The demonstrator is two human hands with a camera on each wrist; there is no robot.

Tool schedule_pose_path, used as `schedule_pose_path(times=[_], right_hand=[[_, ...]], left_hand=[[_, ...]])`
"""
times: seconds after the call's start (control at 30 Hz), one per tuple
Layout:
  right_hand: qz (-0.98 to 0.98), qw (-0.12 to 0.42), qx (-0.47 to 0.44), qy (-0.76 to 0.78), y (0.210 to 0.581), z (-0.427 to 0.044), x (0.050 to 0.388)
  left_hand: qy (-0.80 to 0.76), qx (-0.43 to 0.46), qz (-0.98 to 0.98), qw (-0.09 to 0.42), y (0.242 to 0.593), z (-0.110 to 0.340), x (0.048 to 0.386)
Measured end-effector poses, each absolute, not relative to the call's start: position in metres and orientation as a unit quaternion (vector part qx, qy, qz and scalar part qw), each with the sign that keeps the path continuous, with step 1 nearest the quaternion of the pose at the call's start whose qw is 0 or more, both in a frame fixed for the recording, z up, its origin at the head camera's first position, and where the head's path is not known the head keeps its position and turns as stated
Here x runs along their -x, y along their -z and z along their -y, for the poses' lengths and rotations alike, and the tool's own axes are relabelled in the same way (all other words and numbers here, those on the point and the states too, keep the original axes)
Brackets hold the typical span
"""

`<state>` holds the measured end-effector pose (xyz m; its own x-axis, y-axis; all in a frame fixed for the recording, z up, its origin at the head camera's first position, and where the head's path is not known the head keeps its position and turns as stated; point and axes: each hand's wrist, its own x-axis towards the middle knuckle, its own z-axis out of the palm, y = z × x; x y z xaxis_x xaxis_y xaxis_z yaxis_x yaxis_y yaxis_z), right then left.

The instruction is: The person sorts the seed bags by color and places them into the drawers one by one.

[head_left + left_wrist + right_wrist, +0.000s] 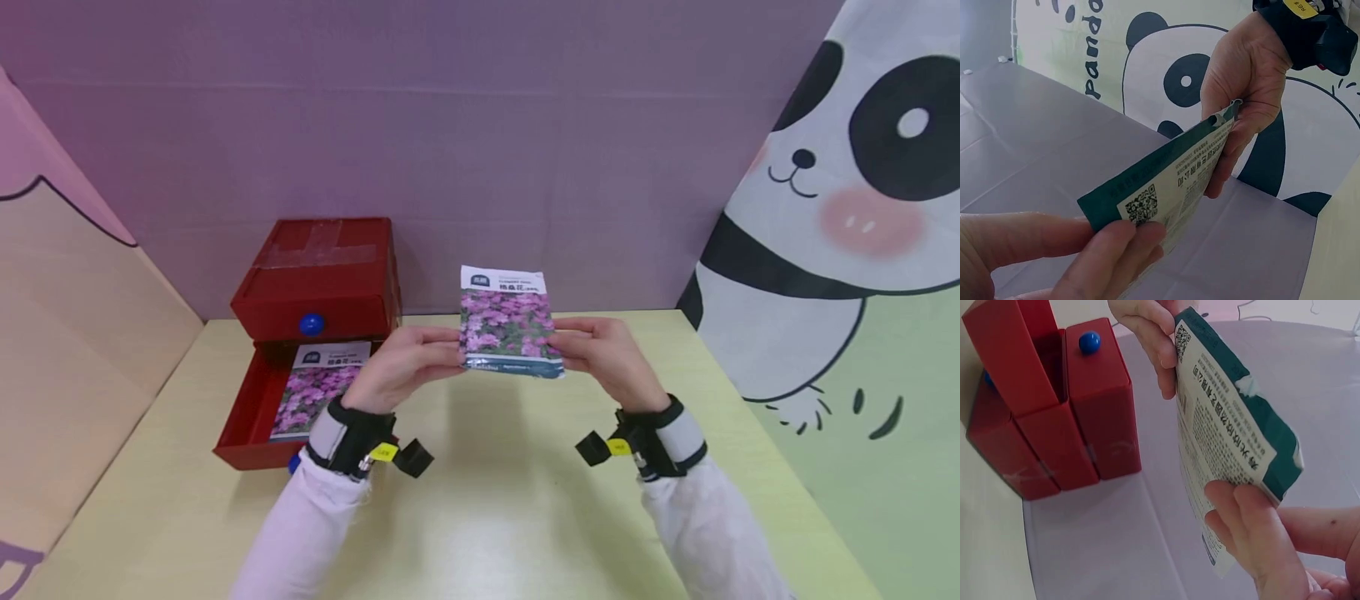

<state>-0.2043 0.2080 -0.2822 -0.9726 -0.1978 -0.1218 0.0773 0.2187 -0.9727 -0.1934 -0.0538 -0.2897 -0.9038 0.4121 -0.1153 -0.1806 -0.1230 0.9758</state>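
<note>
A seed packet (506,325) with pink flowers on its front is held up above the table between both hands. My left hand (408,367) pinches its left edge, thumb on one face and fingers on the other. On the opposite edge my right hand (611,358) pinches it the same way. The packet's back, with printed text and a QR code, shows in the left wrist view (1172,181) and the right wrist view. Left of the hands, a second flower seed packet (315,392) lies in the pulled-out red drawer (243,417), partly hidden by my left wrist.
The drawer belongs to a red drawer box (322,258) with blue knobs (311,325), standing at the back left against the purple backdrop (480,150). A pale wooden table (487,533) lies below. A panda-printed cloth (795,333) borders the right side.
</note>
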Motion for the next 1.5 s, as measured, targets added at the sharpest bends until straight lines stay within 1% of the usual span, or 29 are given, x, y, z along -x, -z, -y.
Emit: schedule_pose_path(times=[0.1, 0.37, 0.73, 0.97, 1.2, 1.5], right_hand=[[-0.77, 0.115, 0.046, 0.626, 0.282, -0.201, 0.204], [-0.752, 0.13, 0.07, 0.643, 0.283, -0.179, 0.201], [-0.734, 0.15, 0.087, 0.657, 0.283, -0.149, 0.195], [-0.726, 0.163, 0.09, 0.662, 0.287, -0.133, 0.192], [-0.72, 0.177, 0.101, 0.663, 0.291, -0.118, 0.188], [-0.722, 0.196, 0.11, 0.654, 0.296, -0.101, 0.186]], left_hand=[[-0.742, -0.087, -0.636, 0.192, 0.289, 0.062, 0.189], [-0.753, -0.075, -0.622, 0.199, 0.289, 0.086, 0.173], [-0.749, -0.054, -0.634, 0.182, 0.293, 0.115, 0.15], [-0.754, -0.042, -0.624, 0.199, 0.296, 0.131, 0.138], [-0.753, -0.012, -0.628, 0.193, 0.298, 0.147, 0.126], [-0.768, 0.015, -0.61, 0.198, 0.307, 0.167, 0.116]])
